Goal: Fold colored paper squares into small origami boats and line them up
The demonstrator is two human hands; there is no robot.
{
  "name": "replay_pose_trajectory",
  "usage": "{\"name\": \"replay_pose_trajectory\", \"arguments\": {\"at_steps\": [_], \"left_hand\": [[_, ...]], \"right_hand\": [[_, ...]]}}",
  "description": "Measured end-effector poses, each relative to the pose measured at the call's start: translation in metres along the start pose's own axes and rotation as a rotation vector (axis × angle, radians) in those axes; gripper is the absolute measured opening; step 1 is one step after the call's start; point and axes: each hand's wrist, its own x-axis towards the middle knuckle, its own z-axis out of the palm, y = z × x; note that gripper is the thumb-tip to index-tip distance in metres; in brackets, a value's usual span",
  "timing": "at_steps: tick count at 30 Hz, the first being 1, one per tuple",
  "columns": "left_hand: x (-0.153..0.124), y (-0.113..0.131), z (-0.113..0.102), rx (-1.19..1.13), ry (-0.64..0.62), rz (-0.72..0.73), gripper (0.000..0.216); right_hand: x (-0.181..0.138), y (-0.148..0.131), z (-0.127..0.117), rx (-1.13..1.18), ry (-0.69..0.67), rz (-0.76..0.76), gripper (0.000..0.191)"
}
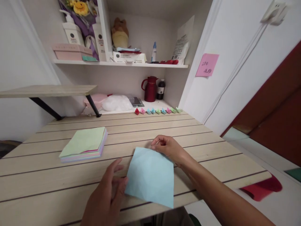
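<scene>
A light blue square sheet of paper [151,175] with faint creases lies at the front of the slatted wooden tabletop, its near corner close to the table's edge. My right hand [168,149] is at the far edge of the sheet, thumb and fingers curled together in a pinch there. On the other side, my left hand [107,193] has its thumb and fingers apart, the thumb tip by the sheet's left edge. Whether that thumb touches the paper I cannot tell. Left of the hands rests a stack of coloured paper squares [84,142], pale green on top.
Several small folded paper pieces [158,111] stand in a row along the table's back edge. Behind them are a red jug [150,89], a dark bottle [161,89] and a white plastic bag [117,103]. A raised wooden shelf [49,90] on black legs stands back left.
</scene>
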Motion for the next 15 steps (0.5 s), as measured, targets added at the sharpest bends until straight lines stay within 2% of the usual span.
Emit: {"name": "replay_pose_trajectory", "arguments": {"at_steps": [2,3,6,10,12,13,15], "left_hand": [[-0.005,-0.016,0.01,0.298,0.096,0.271,0.039],[-0.008,-0.021,0.015,0.436,0.141,0.357,0.038],[-0.022,-0.024,0.031,0.6,0.145,0.585,0.047],[-0.046,-0.016,0.051,0.596,0.042,0.695,0.047],[-0.053,-0.016,0.055,0.608,0.007,0.723,0.05],[-0.055,-0.018,0.054,0.6,-0.004,0.728,0.05],[-0.055,-0.023,0.05,0.56,-0.024,0.749,0.046]], "right_hand": [[0.002,0.014,-0.001,-0.104,0.041,-0.036,0.011],[0.001,0.018,-0.002,-0.161,0.057,-0.057,0.008],[-0.013,0.021,-0.002,-0.401,0.086,-0.12,0.01],[-0.048,0.009,-0.006,-0.779,0.09,-0.155,0.024],[-0.066,0.005,-0.013,-0.897,0.094,-0.139,0.022],[-0.074,0.004,-0.018,-0.917,0.069,-0.142,0.021],[-0.088,0.005,-0.03,-0.873,-0.078,-0.278,0.029]]}}
